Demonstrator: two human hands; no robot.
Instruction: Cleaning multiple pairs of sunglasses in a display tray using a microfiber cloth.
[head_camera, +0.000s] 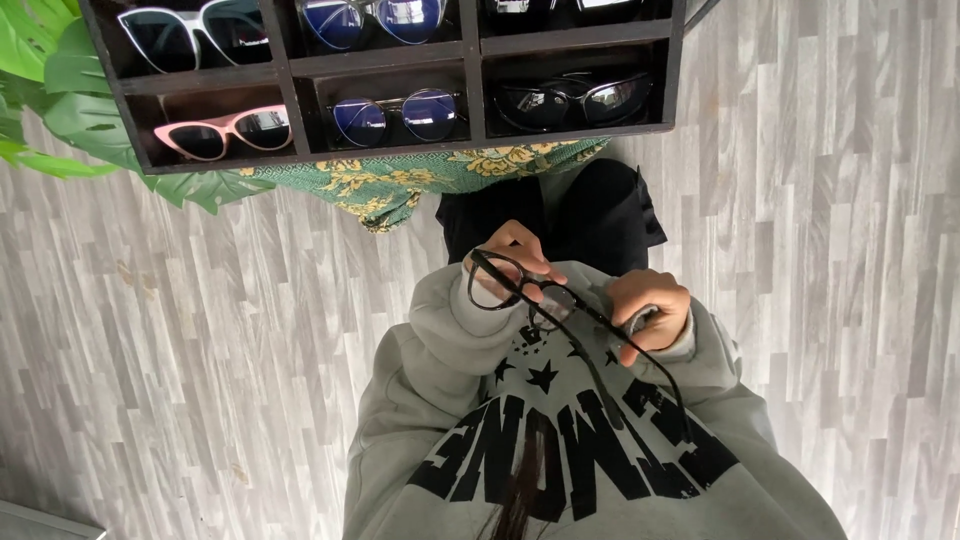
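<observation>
A pair of black-framed glasses (497, 262) with clear lenses is held in front of my chest, over my grey sweatshirt (600, 470) with black letters. My left hand (520, 248) grips the frame at the lens end, fingers curled over its top rim. My right hand (652, 308) is closed around one temple arm near the hinge. The other temple arm hangs loose down towards the lower right across the sweatshirt.
A black compartment display rack (475, 70) at the top holds white-framed, pink cat-eye, blue-tinted round and black sunglasses. A green and yellow patterned cloth (400, 180) lies under it. Large green leaves (60, 110) fill the upper left. Grey wood-plank floor (850, 250) lies below.
</observation>
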